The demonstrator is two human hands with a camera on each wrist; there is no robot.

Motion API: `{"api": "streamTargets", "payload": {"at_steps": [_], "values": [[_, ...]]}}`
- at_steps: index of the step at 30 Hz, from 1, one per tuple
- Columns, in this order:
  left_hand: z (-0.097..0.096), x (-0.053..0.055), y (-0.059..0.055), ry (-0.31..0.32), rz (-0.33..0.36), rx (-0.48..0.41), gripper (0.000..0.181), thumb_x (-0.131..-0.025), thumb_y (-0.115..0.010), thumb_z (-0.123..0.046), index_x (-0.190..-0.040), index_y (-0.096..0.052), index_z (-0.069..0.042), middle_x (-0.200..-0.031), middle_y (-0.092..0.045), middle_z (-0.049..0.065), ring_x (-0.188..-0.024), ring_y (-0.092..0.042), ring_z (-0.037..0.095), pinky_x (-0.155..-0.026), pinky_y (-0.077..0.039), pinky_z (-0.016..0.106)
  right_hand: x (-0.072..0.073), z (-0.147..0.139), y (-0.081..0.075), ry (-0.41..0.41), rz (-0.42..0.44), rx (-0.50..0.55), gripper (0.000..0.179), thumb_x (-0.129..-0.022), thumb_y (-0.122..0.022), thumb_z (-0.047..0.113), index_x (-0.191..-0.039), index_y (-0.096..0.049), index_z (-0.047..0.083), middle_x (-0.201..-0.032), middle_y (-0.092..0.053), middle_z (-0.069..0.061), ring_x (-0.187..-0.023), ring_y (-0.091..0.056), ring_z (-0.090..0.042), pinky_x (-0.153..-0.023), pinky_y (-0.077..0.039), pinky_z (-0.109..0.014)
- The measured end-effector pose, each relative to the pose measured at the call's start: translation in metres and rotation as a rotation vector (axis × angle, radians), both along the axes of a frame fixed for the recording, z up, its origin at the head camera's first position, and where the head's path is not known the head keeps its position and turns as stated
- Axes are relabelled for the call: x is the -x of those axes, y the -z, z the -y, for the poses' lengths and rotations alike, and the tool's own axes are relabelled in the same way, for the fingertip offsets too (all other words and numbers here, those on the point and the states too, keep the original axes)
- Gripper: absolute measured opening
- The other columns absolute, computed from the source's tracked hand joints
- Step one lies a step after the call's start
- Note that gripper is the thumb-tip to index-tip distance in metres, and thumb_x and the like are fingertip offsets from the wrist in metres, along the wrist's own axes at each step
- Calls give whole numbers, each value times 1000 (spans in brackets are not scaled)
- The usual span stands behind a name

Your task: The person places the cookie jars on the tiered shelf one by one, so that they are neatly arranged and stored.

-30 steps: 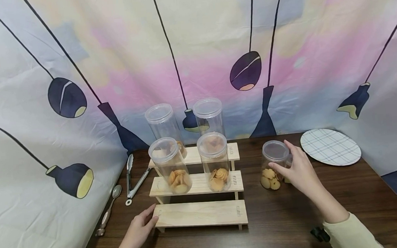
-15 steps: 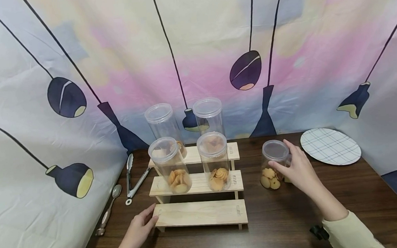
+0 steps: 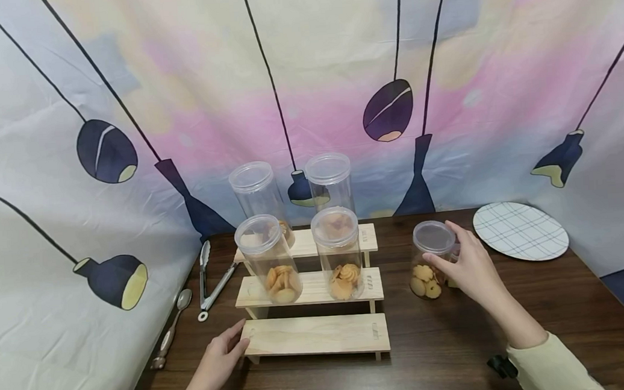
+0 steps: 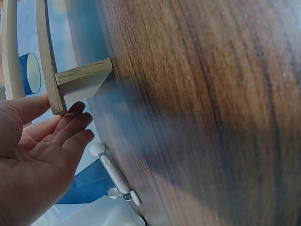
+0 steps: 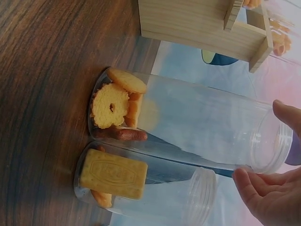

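Your right hand (image 3: 471, 265), the nearer, holds the upright cookie jar (image 5: 193, 120) around its lid on the table (image 3: 422, 368), right of the wooden rack (image 3: 313, 288), whose lowest shelf (image 3: 315, 335) your left hand (image 3: 219, 360) pinches.

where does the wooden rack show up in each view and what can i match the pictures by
Head: the wooden rack stands around the middle, in the lower half.
Left wrist: the rack is at the upper left, partly cut off by the frame.
Right wrist: the rack is at the top right, also partly cut off.
Shared landmark: the brown table, visible in all three views.
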State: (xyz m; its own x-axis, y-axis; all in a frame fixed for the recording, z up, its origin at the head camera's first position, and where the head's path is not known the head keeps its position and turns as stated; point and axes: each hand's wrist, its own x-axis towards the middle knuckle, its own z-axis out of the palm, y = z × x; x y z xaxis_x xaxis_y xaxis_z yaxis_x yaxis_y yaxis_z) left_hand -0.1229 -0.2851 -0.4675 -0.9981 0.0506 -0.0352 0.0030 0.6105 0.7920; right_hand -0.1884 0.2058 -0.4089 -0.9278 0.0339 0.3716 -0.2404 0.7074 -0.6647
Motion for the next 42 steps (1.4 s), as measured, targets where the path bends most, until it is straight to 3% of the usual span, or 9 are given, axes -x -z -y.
{"api": "streamTargets", "payload": {"at_steps": [20, 35, 42], "values": [[-1, 1, 0, -2, -3, 0, 48, -97, -59, -10, -136, -44, 13, -133, -49, 29, -116, -55, 35, -89, -49, 38, -6, 3, 0, 29, -43, 34, 82, -83, -75, 42, -144, -39, 1, -122, -50, -26, -100, -58, -44, -75, -51, -56], [-1, -1, -2, -5, -5, 3, 48, -97, -59, -10, -135, -45, 14, -131, -51, 30, -115, -56, 34, -88, -49, 38, -21, 11, -17, 53, -81, 53, 81, -79, -79, 42, -143, -43, 8, -120, -51, -22, -101, -56, -40, -77, -48, -55], [-2, 0, -2, -4, -3, 0, 48, -97, -59, -10, -136, -44, 14, -132, -50, 30, -116, -55, 35, -89, -49, 38, -28, 12, -21, 57, -115, 64, 80, -78, -80, 40, -143, -44, 12, -119, -53, -17, -103, -57, -34, -78, -51, -49]]}}
